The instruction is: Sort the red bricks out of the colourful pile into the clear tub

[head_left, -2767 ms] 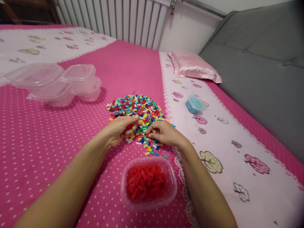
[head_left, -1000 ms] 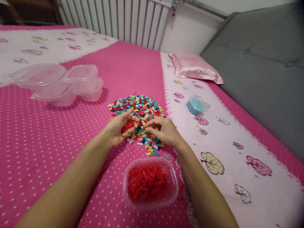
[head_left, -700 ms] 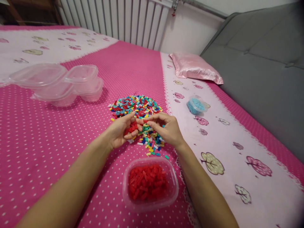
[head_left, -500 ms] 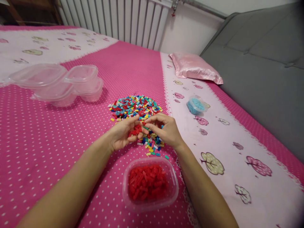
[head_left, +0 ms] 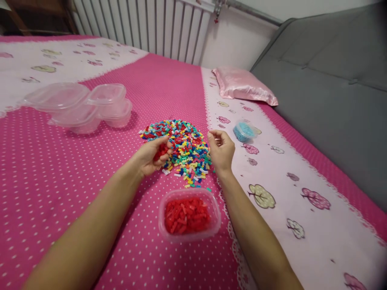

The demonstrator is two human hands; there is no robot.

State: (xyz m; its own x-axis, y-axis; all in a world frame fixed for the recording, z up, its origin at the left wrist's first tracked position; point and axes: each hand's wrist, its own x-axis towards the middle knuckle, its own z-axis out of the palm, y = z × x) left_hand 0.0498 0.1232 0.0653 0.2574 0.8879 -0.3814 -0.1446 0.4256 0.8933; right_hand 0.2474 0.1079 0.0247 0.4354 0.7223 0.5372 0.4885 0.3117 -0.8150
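Red toy bricks (head_left: pixel 161 152) lie in my cupped left hand (head_left: pixel 150 155), its fingers curled around them beside the left edge of the pile. My right hand (head_left: pixel 222 150) is at the pile's right edge, fingers bent and thumb close to the fingertips; whether anything small is between them is hidden. Between the hands spreads a heap of small multicoloured toy bricks (head_left: pixel 190 147) on the bedspread. Closer to me, a clear plastic tub (head_left: pixel 190 237) holds many loose red bricks (head_left: pixel 186 215).
Stacked clear plastic containers (head_left: pixel 105 96) stand at the left. A small clear tub of light blue bricks (head_left: pixel 244 131) sits to the right. Beyond it are a pink satin pillow (head_left: pixel 242 83) and the grey padded headboard (head_left: pixel 329 80). A white radiator (head_left: pixel 145 30) is at the back.
My right hand has moved away from my left hand, out to the right of the pile. My left hand has shifted slightly left, still holding red bricks. The view has shifted a little.
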